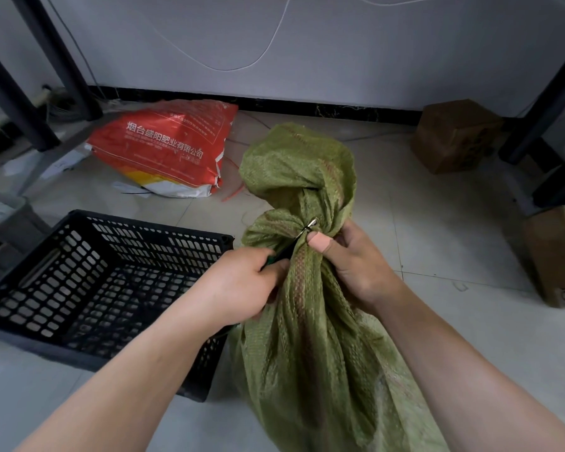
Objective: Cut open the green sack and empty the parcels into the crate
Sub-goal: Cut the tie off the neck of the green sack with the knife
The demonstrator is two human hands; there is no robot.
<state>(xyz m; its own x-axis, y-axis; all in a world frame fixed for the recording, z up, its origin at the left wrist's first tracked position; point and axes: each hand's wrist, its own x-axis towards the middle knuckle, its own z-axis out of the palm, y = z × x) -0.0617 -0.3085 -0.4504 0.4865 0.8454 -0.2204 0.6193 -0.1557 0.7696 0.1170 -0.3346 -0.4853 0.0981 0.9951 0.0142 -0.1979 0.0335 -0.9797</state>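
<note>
A green woven sack [310,337] stands on the tiled floor in front of me, its top twisted and tied at a narrow neck. My left hand [245,285] is closed around the dark handles of a cutting tool [302,231], whose metal tip sits at the sack's tied neck. My right hand [353,259] grips the neck of the sack from the right; a plaster wraps its thumb. A black perforated plastic crate [49,282] sits on the floor to the left of the sack, with nothing visible inside. The parcels are hidden inside the sack.
A red and white printed bag [167,148] lies on the floor behind the crate. Cardboard boxes stand at the back right [454,135] and right edge [558,256]. Dark metal shelf legs [40,93] rise at left and right. A grey wall with a hanging white cable is behind.
</note>
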